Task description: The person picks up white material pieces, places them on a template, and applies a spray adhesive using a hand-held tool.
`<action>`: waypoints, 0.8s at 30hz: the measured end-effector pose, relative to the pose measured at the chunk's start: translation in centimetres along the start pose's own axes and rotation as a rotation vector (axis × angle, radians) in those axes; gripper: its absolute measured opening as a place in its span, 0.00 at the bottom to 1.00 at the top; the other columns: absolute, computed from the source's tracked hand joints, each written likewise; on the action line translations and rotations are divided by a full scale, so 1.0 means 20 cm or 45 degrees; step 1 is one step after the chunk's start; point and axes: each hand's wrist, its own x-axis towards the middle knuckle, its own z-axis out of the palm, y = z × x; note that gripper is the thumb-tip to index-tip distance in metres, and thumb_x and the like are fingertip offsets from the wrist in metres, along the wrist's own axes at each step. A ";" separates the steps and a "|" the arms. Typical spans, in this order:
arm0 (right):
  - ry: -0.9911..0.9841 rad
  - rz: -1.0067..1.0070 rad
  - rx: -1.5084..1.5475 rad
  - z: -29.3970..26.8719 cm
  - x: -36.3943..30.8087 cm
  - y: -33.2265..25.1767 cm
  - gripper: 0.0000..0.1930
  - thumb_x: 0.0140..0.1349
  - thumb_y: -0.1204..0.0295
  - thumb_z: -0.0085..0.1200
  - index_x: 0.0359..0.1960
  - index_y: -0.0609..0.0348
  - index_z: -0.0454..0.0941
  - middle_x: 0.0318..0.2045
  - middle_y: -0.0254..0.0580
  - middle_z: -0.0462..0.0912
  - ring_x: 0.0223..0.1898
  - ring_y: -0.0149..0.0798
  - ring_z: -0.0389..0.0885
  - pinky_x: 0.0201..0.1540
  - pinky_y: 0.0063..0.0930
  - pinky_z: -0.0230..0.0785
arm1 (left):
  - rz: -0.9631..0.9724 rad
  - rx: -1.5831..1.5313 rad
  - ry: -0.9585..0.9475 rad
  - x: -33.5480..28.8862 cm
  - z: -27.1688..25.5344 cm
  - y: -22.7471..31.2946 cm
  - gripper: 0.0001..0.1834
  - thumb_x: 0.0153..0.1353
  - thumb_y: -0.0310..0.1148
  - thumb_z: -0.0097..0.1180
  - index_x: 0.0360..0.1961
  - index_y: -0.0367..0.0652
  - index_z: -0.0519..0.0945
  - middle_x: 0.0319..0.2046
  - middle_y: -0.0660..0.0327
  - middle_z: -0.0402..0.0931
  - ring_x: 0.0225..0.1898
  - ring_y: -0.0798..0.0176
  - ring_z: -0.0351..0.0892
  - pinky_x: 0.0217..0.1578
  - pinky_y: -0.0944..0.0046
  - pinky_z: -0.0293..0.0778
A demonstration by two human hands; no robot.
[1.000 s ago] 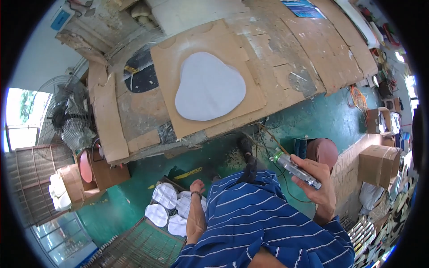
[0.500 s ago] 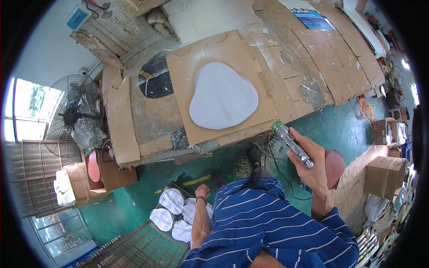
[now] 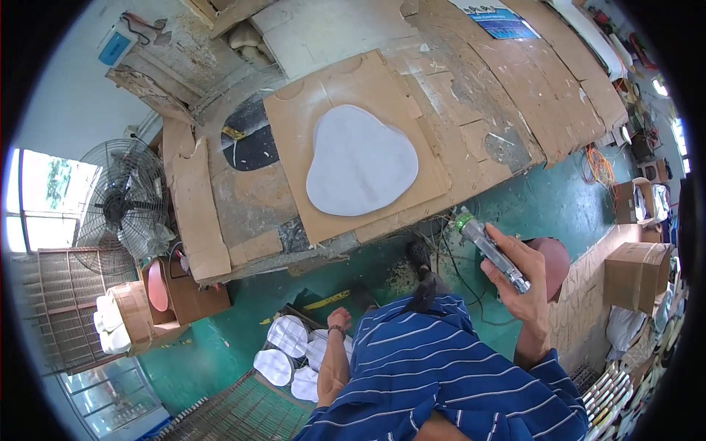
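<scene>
My right hand (image 3: 521,273) is closed around a silver cylindrical tool with a green collar (image 3: 491,248), its green end pointing toward the bench edge. It is held in the air just off the front of the bench. On the bench, a white rounded three-lobed pad (image 3: 362,162) lies flat on a cardboard sheet (image 3: 290,121). My left hand (image 3: 339,319) hangs low by my side, fingers loosely bent and apart, with nothing seen in it. Beside it, several white rounded pads (image 3: 287,335) rest on a rack near the floor.
The bench (image 3: 471,158) is covered with worn cardboard. A large fan (image 3: 118,206) stands at its left, above cardboard boxes (image 3: 136,312). Cables (image 3: 465,283) trail on the green floor below the front edge. A reddish-brown rounded piece (image 3: 557,266) sits behind my right hand.
My right hand and the silver tool have shifted slightly right and down in the picture. The bench, the pad and the left hand have moved a little with the view.
</scene>
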 end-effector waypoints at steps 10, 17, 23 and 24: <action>0.038 0.013 -0.105 -0.06 -0.07 -0.03 0.30 0.52 0.86 0.62 0.61 0.63 0.76 0.39 0.53 0.83 0.37 0.45 0.84 0.42 0.28 0.74 | 0.189 0.013 -0.092 0.01 0.10 0.22 0.17 0.59 0.30 0.59 0.50 0.48 0.82 0.37 0.65 0.84 0.35 0.66 0.84 0.32 0.59 0.81; -0.027 0.097 -0.175 -0.11 -0.13 -0.04 0.30 0.51 0.85 0.62 0.60 0.64 0.77 0.38 0.53 0.83 0.35 0.47 0.83 0.40 0.29 0.73 | 0.041 0.185 -0.025 -0.01 0.07 0.08 0.15 0.60 0.28 0.56 0.48 0.49 0.83 0.34 0.64 0.84 0.33 0.65 0.85 0.31 0.55 0.80; -0.040 -0.012 -0.081 -0.09 -0.13 -0.07 0.31 0.50 0.86 0.63 0.60 0.64 0.76 0.38 0.53 0.83 0.35 0.47 0.83 0.39 0.28 0.72 | 0.021 0.068 -0.064 -0.02 0.04 -0.02 0.14 0.64 0.30 0.56 0.50 0.47 0.81 0.35 0.63 0.82 0.33 0.62 0.81 0.35 0.53 0.78; -0.139 0.005 -0.088 -0.10 -0.13 -0.06 0.31 0.49 0.86 0.63 0.61 0.65 0.76 0.38 0.53 0.82 0.35 0.47 0.83 0.39 0.28 0.72 | 0.017 0.066 -0.064 -0.03 0.05 -0.01 0.14 0.64 0.30 0.56 0.50 0.47 0.81 0.35 0.63 0.82 0.33 0.62 0.81 0.35 0.53 0.78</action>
